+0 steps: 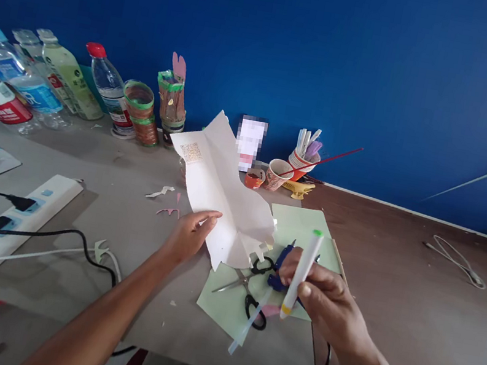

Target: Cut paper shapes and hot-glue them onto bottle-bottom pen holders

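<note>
My left hand (192, 233) pinches the near left edge of a white sheet of paper (227, 192), creased, with a printed square code in one corner and a ragged cut right edge. In my right hand (332, 294) is a white marker (302, 273) with a green end and a yellow band, held nearly upright. Behind and beside that hand lies a blue glue gun (277, 281), partly hidden, with a translucent glue stick (246, 331) near it. Black-handled scissors (245, 281) rest half open on pale green paper (223, 304), just below the white sheet.
Plastic bottles (68, 75) and craft-wrapped cups (140, 112) line the blue wall. A phone (250, 143), paper cup (278, 174) and cup of markers (304, 155) stand further right. A power strip (21, 226) with cords lies left. Paper scraps (168, 210) are scattered mid-table.
</note>
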`<state>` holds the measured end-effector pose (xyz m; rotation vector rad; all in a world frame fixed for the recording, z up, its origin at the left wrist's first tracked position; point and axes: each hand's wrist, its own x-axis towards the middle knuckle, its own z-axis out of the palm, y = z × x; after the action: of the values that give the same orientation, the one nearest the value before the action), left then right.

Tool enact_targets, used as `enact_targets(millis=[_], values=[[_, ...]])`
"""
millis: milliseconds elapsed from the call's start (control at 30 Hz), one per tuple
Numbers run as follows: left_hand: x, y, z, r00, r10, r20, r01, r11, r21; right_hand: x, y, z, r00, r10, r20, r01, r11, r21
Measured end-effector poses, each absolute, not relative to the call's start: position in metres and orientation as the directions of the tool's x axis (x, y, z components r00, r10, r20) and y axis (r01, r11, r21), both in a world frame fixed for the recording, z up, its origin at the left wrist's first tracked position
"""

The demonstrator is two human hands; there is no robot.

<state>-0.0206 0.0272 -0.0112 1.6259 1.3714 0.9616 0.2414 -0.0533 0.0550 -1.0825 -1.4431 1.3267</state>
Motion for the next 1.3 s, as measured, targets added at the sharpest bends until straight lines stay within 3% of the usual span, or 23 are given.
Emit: enact_targets(millis=[133,300,400,500,667,800,1033,1167,1300], values=[[-0.020,0.028,-0.015,0.168,0.985,0.043,0.409,-0.109,0.906,0.233,-0.046,0.056,-0.084,0.996,0.024,-0.270,0.000,-0.963],[-0.019,0.029,-0.017,0.196,0.980,0.022,0.416,-0.103,0.904,0.218,-0.042,0.051,-0.089,0.996,-0.003,-0.298,-0.029,-0.954],[-0.018,0.029,-0.016,0.211,0.977,-0.018,0.435,-0.078,0.897,0.208,-0.045,0.037,-0.073,0.996,0.046,-0.174,0.032,-0.984],[-0.017,0.029,-0.017,0.242,0.969,-0.041,0.452,-0.075,0.889,0.203,-0.050,0.024,-0.082,0.990,0.119,0.117,0.128,-0.985],[-0.017,0.028,-0.018,0.247,0.968,-0.039,0.455,-0.080,0.887,0.197,-0.051,0.010,-0.317,0.901,0.296,0.461,0.420,-0.782],[-0.017,0.027,-0.013,0.253,0.967,-0.018,0.472,-0.107,0.875,0.191,-0.046,0.002,-0.493,0.790,0.365,0.489,0.599,-0.634],[-0.017,0.026,-0.013,0.262,0.965,0.002,0.492,-0.136,0.860,0.184,-0.046,0.000,-0.608,0.732,0.307,0.509,0.656,-0.557],[-0.017,0.026,-0.013,0.261,0.965,0.004,0.505,-0.140,0.852,0.186,-0.047,-0.001,-0.591,0.751,0.294,0.497,0.626,-0.601],[-0.016,0.027,-0.014,0.255,0.967,0.006,0.511,-0.140,0.848,0.192,-0.049,-0.005,-0.453,0.809,0.376,0.443,0.570,-0.692]])
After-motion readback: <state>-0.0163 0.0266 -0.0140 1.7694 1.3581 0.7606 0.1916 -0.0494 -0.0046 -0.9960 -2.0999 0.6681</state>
